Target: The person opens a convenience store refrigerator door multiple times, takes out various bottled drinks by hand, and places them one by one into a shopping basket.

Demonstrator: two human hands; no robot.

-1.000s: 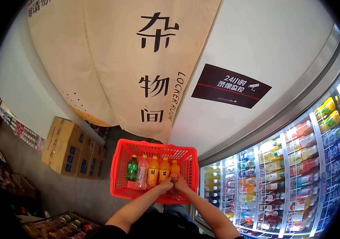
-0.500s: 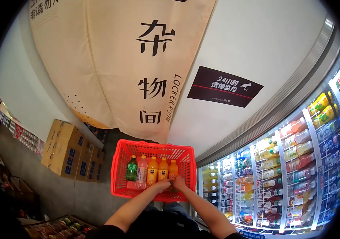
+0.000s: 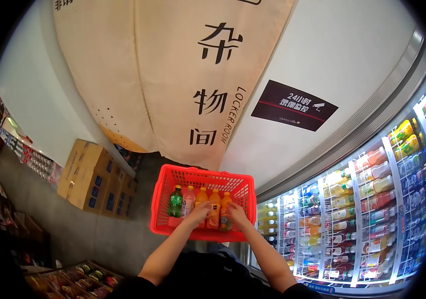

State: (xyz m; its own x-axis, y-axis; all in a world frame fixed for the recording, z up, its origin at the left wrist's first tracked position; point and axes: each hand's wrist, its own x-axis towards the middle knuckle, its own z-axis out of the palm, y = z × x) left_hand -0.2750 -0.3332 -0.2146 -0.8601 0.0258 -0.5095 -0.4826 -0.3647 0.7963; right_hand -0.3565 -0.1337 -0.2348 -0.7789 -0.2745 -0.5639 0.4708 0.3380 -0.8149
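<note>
Set left hand (image 3: 200, 213) and right hand (image 3: 237, 215) at orange bottles (image 3: 215, 214) in red basket (image 3: 208, 172), could not tell either grip, judged light, even contact best.

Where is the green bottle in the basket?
In the head view, the green bottle is inside the red basket, at the left end of the row, next to the pink bottle.

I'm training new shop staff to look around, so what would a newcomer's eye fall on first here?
Probably the bright red basket, low in the middle, where the left hand and right hand are at the orange bottles, beside a pink bottle and a green bottle. Next, the lit drinks cooler on the right. Above the basket in the picture hangs a large beige curtain marked LOCKER ROOM.
</note>
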